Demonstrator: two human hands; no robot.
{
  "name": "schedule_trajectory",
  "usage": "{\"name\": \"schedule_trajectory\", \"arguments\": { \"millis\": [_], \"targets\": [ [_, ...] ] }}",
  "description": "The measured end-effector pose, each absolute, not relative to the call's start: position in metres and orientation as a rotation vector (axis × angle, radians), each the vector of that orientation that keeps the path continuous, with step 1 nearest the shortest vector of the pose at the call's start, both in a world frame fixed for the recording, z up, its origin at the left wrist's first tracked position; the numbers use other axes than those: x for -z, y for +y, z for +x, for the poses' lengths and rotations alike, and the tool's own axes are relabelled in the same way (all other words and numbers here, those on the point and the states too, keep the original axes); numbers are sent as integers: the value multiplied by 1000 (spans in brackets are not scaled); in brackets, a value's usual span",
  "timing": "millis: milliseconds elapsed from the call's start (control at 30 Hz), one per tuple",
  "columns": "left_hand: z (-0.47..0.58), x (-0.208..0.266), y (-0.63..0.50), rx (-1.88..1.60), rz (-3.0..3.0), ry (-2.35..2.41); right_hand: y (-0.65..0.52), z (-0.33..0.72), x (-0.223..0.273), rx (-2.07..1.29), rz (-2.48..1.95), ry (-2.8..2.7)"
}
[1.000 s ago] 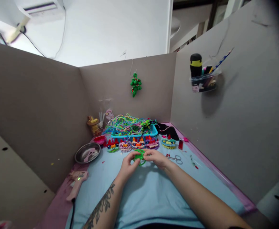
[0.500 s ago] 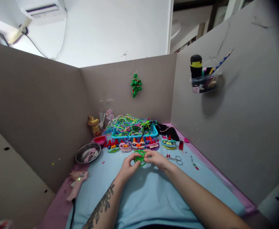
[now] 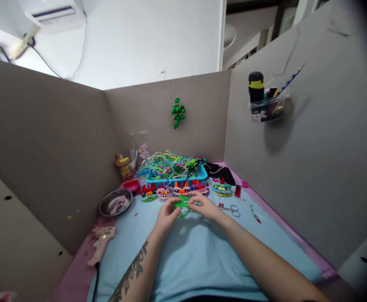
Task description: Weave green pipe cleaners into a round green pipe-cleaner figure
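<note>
Green piece [image 3: 180,203] btwn L hand [image 3: 167,213], fingers clamped at its 9 o'clk, & R hand [image 3: 205,207], fingers pinching at 3. Crafts [image 3: 180,190] at 12, before tray [image 3: 203,173]; scissors [image 3: 228,209] 3, bowl [image 3: 108,201] 9.

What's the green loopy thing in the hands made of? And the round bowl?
The green loopy thing may be covered wire or plastic: thin strands curve into loops; finish unclear. The round bowl looks like shiny metal: grey with bright reflections.
</note>
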State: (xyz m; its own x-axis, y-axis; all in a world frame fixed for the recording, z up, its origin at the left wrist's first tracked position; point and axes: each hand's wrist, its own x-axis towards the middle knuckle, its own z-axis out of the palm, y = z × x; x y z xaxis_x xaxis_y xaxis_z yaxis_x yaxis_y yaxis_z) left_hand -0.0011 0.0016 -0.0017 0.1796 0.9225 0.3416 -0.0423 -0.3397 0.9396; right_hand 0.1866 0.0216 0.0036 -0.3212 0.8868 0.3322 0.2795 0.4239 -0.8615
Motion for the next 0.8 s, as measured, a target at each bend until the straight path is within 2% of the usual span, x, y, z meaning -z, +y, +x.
{"name": "schedule_trajectory", "arguments": {
  "millis": [233,333,633,800],
  "targets": [
    [-1,-3,-2,-1197,1485,855,15,183,-6,-386,-956,-1887],
    [-1,-2,-2,-1185,1481,859,15,182,-5,-269,-926,-1907],
    [3,-1,-2,-1417,1498,957,5,175,-6,-140,-984,-1737],
    [0,0,-3,-1492,1565,967,-1,162,-5,-431,-920,-1769]
  ]
}}
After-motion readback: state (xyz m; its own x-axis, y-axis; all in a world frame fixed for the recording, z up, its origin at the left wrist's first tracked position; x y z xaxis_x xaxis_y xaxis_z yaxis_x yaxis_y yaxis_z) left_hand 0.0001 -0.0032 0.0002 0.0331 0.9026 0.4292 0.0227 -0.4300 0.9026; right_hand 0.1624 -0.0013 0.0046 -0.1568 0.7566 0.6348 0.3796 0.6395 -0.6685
